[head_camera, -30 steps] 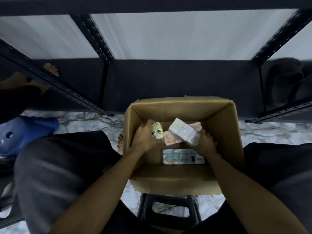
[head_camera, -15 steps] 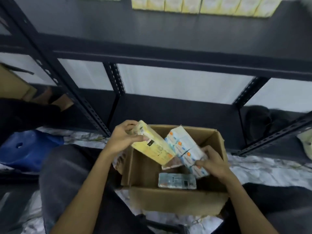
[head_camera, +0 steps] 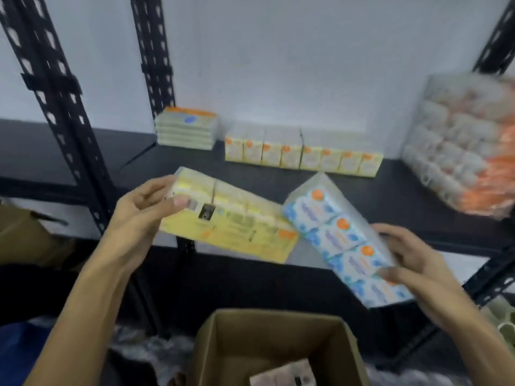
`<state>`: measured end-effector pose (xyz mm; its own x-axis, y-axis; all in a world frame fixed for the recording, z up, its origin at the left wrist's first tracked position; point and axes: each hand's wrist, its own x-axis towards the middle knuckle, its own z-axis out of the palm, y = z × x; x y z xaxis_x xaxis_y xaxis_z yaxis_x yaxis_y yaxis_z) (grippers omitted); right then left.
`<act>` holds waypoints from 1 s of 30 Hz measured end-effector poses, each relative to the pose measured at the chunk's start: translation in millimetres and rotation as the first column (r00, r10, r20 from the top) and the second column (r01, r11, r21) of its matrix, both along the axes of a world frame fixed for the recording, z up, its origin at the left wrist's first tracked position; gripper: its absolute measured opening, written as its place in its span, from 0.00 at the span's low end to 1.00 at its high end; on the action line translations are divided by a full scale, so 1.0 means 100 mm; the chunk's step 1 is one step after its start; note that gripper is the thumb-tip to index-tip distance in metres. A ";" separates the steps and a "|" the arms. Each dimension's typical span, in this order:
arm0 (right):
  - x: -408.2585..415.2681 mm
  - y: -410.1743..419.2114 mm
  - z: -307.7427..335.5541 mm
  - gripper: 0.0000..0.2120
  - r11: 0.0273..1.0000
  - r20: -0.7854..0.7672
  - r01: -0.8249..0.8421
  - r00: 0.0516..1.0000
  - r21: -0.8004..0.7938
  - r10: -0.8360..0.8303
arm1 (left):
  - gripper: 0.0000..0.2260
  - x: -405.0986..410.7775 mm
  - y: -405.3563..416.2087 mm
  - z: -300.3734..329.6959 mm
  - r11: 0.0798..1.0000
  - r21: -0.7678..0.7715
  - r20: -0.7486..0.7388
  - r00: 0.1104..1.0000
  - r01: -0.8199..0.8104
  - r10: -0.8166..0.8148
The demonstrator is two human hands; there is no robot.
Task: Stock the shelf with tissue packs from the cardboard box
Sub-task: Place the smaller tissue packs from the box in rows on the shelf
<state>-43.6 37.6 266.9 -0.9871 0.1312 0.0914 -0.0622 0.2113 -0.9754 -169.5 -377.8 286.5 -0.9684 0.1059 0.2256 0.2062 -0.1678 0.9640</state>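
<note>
My left hand (head_camera: 142,210) grips the left end of a long yellow tissue pack (head_camera: 234,221), tilted down to the right. A blue-and-white tissue pack (head_camera: 340,240) is held at its lower end by my right hand (head_camera: 409,260), and its upper end points at the shelf. Both packs hover in front of the black shelf board (head_camera: 390,190), above the open cardboard box (head_camera: 217,346). At least one more pack (head_camera: 281,376) lies at the bottom of the box.
On the shelf stand a row of yellow packs (head_camera: 301,154), a stack of flat packs (head_camera: 185,129) at the back left, and a big wrapped bundle of rolls (head_camera: 468,143) on the right. Black perforated uprights (head_camera: 58,112) frame the shelf.
Both hands have lifted their packs out of the box up to shelf height. My view has tilted up from the box to the stocked shelf.
</note>
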 end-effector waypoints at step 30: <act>-2.07 0.22 0.62 0.43 0.370 0.052 0.017 0.983 0.929 -0.178 | 0.35 -1.51 1.36 0.21 0.152 -0.870 -0.470 0.882 -0.469 0.031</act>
